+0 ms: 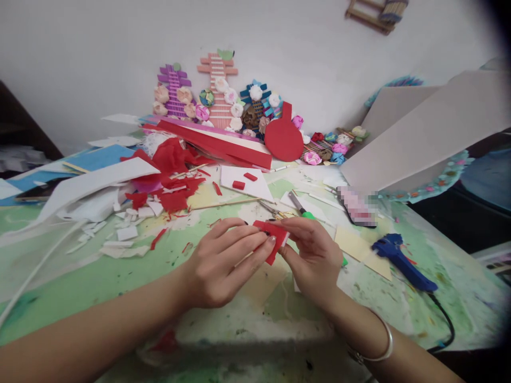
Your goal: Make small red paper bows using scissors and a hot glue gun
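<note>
Between my two hands is a small piece of red paper (275,246) with a white edge showing at its right side. My left hand (223,260) presses its fingertips on the paper from the left. With thumb and fingers, my right hand (315,255) pinches the paper's right end. Just behind the hands lie scissors (279,214) with gold-coloured handles and a cutter (297,203) with a green part. Two small red pieces (239,185) rest on a white card (227,174) farther back.
Red paper scraps (175,194) and white offcuts (126,234) litter the left side. A blue glue gun (403,260) with a black cord lies at right, near a phone (355,205). Flower-decorated crafts (217,96) and a red round paddle shape (283,139) line the wall.
</note>
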`<state>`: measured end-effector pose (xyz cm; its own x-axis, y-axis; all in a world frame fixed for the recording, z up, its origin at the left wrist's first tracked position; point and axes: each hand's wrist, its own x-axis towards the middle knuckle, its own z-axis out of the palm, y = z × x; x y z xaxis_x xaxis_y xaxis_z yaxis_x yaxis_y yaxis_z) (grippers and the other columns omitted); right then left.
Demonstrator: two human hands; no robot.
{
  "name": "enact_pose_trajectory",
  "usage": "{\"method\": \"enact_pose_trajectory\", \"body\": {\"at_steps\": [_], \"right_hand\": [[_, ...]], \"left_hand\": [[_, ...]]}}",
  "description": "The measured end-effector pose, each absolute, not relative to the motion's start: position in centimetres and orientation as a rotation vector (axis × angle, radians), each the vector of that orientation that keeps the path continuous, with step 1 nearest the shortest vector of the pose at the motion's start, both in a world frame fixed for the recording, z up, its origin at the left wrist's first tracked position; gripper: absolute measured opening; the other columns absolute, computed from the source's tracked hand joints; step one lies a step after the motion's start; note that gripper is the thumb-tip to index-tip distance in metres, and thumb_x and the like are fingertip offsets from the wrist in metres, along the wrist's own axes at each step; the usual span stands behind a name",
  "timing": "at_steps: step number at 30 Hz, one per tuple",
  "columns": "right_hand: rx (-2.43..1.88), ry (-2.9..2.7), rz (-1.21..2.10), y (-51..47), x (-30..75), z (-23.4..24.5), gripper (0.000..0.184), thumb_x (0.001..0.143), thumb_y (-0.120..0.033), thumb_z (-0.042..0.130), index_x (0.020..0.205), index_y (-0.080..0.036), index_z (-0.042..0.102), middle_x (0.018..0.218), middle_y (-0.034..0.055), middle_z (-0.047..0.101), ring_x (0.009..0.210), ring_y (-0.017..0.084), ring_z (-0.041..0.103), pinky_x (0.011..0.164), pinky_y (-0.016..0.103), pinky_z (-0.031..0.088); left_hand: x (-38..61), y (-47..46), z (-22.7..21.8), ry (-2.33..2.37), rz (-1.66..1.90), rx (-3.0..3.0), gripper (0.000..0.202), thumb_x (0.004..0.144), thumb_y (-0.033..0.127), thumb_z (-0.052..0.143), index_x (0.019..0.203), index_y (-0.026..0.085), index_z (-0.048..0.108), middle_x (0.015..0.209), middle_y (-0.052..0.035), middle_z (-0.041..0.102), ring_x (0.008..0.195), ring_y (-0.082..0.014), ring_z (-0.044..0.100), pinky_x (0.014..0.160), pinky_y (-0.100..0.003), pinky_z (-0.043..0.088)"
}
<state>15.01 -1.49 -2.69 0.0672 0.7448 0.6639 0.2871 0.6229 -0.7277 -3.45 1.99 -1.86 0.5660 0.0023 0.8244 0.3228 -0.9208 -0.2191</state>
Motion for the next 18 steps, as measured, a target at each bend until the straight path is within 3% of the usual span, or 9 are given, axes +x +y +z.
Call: {"method": "enact_pose_trajectory", "body": {"at_steps": [7,13,18], "right_hand": [[-0.819,-1.61,0.343,-1.63,15.51,-3.07,0.039,0.08,-0.005,0.061,0.11,-0.03,0.064,0.108,0.0026,0.07,0.105,0.023,0.065,0.093,0.045,0.053],[-0.792,-1.538,0.377,-1.73,15.29,-2.92,0.035,0.079,-0.004,0.063,0.104,-0.028,0.065,0.104,0.0031,0.071,0.103,0.023,0.066,0.091,0.044,0.055],[-0.74,-1.486,0.497,-1.72,15.3,-2.81,0.037,0.077,-0.001,0.064,0.102,-0.028,0.065,0.104,0.002,0.07,0.103,0.021,0.065,0.092,0.041,0.055]], "left_hand": [[-3.72,1.77,-2.11,-0.213,-1.29,-2.476,0.023,0.088,0.008,0.051,0.106,0.01,0.065,0.105,-0.013,0.07,0.107,-0.0247,0.062,0.092,-0.044,0.051],[-3.74,1.32,-1.97,-0.219,-1.282,-2.44,0.022,0.089,0.013,0.051,0.106,0.014,0.065,0.106,-0.0103,0.071,0.107,-0.0249,0.062,0.091,-0.045,0.052],[-3.92,1.82,-1.18,-0.309,-1.272,-2.396,0.023,0.087,0.009,0.054,0.109,0.012,0.063,0.102,-0.0121,0.071,0.104,-0.0259,0.062,0.086,-0.044,0.052]]}}
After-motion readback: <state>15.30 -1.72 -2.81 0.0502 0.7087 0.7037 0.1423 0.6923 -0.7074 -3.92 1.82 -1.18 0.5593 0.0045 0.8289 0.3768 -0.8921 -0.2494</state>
